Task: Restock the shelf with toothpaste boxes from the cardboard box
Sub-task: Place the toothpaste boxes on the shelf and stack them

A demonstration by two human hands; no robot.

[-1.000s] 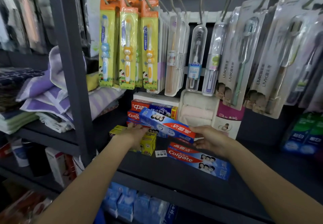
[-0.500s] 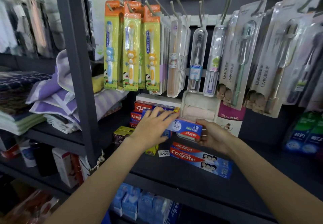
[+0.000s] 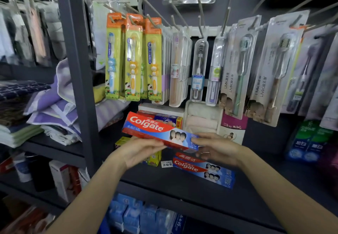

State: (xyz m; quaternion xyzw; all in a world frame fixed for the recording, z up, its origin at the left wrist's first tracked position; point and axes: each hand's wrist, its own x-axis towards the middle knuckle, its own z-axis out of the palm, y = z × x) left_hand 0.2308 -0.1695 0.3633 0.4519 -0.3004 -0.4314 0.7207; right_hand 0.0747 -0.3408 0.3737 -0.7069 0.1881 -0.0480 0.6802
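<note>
A red and blue Colgate toothpaste box [image 3: 155,130] is held in the air above the dark shelf [image 3: 182,184], its printed face turned up toward me. My left hand [image 3: 140,151] grips it from below near its middle. My right hand [image 3: 217,147] pinches its right end. Two more Colgate boxes [image 3: 204,169] lie flat on the shelf just under my right hand. Behind the held box, a stack of toothpaste boxes [image 3: 164,117] stands at the back of the shelf. The cardboard box is out of view.
Packed toothbrushes [image 3: 133,56] hang on pegs right above the shelf. Small yellow boxes [image 3: 153,158] and a price tag [image 3: 166,164] sit under my left hand. A grey upright post [image 3: 76,69] with folded towels [image 3: 54,104] is to the left; green and blue boxes [image 3: 309,142] stand at right.
The box has been rolled over in both hands so its Colgate front now faces up. My left hand moved from on top of it to beneath it.
</note>
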